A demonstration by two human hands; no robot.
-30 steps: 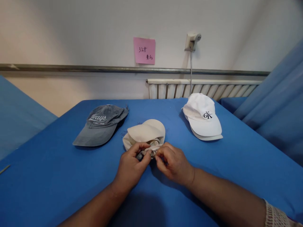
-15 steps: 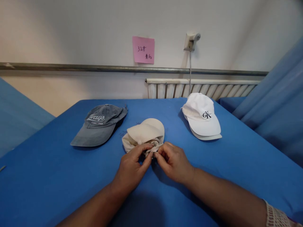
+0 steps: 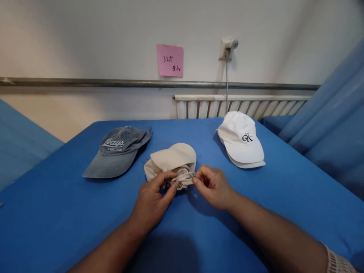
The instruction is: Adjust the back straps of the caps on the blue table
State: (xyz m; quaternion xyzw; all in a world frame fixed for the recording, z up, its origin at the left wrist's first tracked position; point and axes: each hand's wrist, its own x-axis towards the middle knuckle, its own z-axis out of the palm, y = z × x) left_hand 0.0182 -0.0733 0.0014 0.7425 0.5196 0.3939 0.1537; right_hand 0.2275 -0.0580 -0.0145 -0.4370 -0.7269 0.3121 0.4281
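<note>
A beige baseball cap (image 3: 174, 156) lies on the blue table cover (image 3: 113, 216), its brim facing away from me and its back strap towards me. My left hand (image 3: 155, 197) pinches the near edge of this cap beside the strap's buckle, thumb below and index finger above. My right hand (image 3: 213, 186) is closed on the end of the cap's strap (image 3: 187, 181), pulling it out to the right of the buckle. Part of the cap's near side is hidden behind my fingers.
To the left sits a grey-blue cap (image 3: 118, 151) with white lettering. White caps (image 3: 241, 138), seemingly two stacked, stand at the right. Behind the table are a wall pipe (image 3: 127, 83), a radiator (image 3: 204, 107), a socket (image 3: 226, 50) and a pink note (image 3: 170, 60). Blue curtains (image 3: 335, 110) hang at the sides.
My right hand has moved slightly right and up with the strap end, and more of the strap now shows between my hands. My left hand has shifted a little left.
</note>
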